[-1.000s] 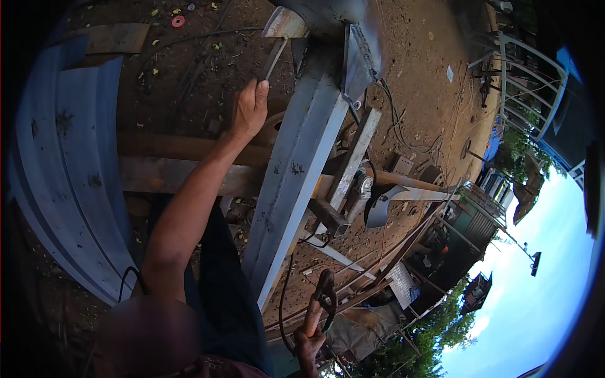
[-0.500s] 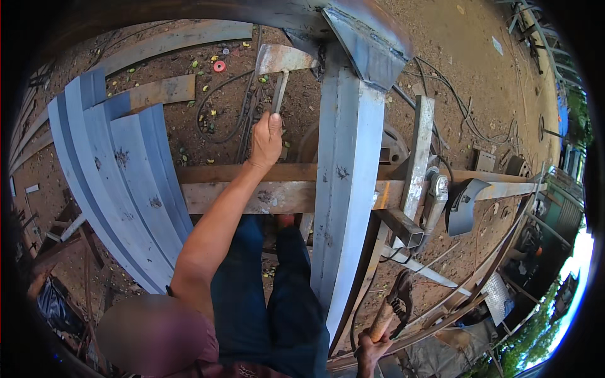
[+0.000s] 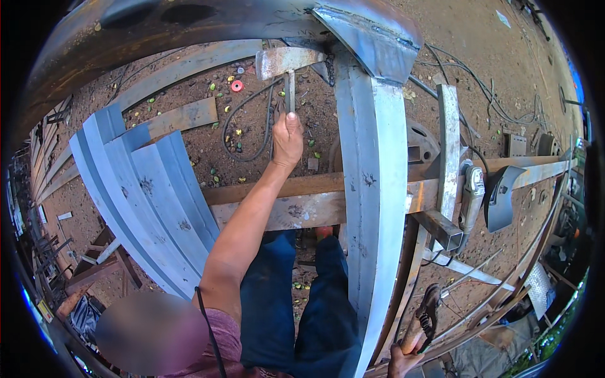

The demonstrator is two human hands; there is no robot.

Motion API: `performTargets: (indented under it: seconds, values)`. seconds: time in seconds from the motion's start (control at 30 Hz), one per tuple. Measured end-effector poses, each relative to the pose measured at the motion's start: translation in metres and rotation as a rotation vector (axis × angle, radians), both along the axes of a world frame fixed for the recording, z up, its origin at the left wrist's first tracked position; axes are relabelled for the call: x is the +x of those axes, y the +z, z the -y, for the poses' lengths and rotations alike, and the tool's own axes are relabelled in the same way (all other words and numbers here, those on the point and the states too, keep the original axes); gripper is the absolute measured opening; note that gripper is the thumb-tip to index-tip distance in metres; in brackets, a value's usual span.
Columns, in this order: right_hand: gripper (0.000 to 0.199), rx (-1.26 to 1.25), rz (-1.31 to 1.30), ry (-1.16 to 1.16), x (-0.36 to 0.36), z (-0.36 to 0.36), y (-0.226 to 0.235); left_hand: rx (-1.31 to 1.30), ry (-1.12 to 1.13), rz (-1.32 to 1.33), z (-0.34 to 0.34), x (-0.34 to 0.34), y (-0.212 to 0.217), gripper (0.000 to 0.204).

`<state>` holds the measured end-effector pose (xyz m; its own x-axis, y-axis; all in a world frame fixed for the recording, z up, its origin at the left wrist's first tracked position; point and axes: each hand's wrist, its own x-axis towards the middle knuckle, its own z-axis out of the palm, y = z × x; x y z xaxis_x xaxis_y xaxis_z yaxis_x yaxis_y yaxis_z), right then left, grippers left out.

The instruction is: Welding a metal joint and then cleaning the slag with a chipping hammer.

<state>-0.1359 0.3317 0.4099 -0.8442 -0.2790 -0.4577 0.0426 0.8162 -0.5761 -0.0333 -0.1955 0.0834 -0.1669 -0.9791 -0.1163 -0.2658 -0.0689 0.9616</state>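
My left hand (image 3: 288,140) grips the thin flat handle of a hatchet-shaped metal tool (image 3: 287,62). Its pale, rust-stained head flares toward the left, and its narrow right end lies at the corner where a grey steel post (image 3: 372,164) meets a large dark pipe (image 3: 208,28). Whether that end touches the corner I cannot tell. A welded triangular gusset (image 3: 372,47) braces the same joint. Low on the right, my right hand (image 3: 402,362) is closed round the wooden handle of what looks like a welding electrode holder (image 3: 428,315), with dark jaws and a coil spring.
Grey folded steel sections (image 3: 142,189) lie on the left. A rusty steel beam (image 3: 277,211) crosses behind the post. To the right are a square tube (image 3: 441,230), an angle grinder (image 3: 471,195) and a dark curved plate (image 3: 502,201). Cables (image 3: 482,94) loop over the dirt ground.
The view has shifted, so the post, beam and both hands appear farther right and slightly lower. The tool head stays at the joint, and both hands keep their holds.
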Motion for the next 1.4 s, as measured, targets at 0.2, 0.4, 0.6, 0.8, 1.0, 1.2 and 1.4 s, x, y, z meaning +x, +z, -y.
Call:
performTargets:
  seconds: [0.2, 0.4, 0.6, 0.8, 1.0, 1.2, 1.4]
  values:
    - [0.08, 0.046, -0.053, -0.028, 0.003, 0.018, 0.007, -0.148, -0.191, 0.169, -0.011, 0.034, 0.046, 0.049]
    - [0.069, 0.075, -0.059, 0.019, 0.004, 0.013, -0.016, -0.275, -0.006, 0.233, 0.036, 0.005, 0.017, 0.045]
    - [0.067, 0.175, -0.283, -0.231, 0.021, -0.012, -0.022, -0.097, -0.14, 0.159, -0.021, 0.021, 0.059, 0.054]
    - [0.073, 0.054, -0.069, -0.317, 0.023, 0.018, -0.018, -0.304, -0.056, 0.228, 0.044, -0.002, 0.032, 0.054]
    - [0.068, 0.115, -0.2, -0.37, 0.031, 0.023, -0.017, -0.064, -0.102, 0.104, -0.035, 0.023, 0.046, 0.055]
    - [0.071, 0.154, 0.035, -0.236, 0.024, 0.025, -0.01, -0.149, -0.08, 0.328, 0.016, 0.003, 0.082, 0.045]
    - [0.068, 0.125, -0.128, -0.305, 0.035, 0.021, -0.022, -0.086, -0.332, 0.346, -0.042, 0.028, 0.093, 0.036]
